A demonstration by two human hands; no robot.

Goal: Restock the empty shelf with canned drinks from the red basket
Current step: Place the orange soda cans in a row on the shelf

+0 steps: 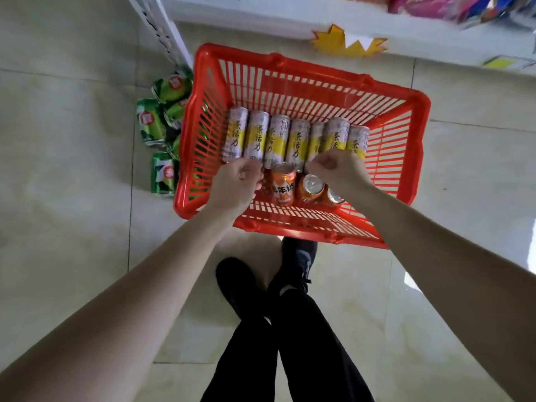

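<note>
Plainly, the risk lies in the grab. Both hands reach down into the red basket [400, 117] on the floor: the left hand [236, 184] curls its fingers [246, 174] at the near end of a tall can, second from the left in the row of tall cans [295, 139]; the right hand [338, 168] has its fingers [319, 165] bunched at the near ends of the cans toward the row's right. Whether either hand truly grips a can I cannot tell, since the knuckles hide the contact.

Three orange cans [282, 184] sit just at 6 o'clock of the row, between the two wrists. A can dragged out by its end could slip from a weak pinch and drop back, denting it or knocking the orange ones over.

Green cans [162, 123] lie on the floor at 9 o'clock of the basket, easy to kick. The shelf [261, 13] edge hangs at 12 o'clock, close enough to be bumped in standing up.
</note>
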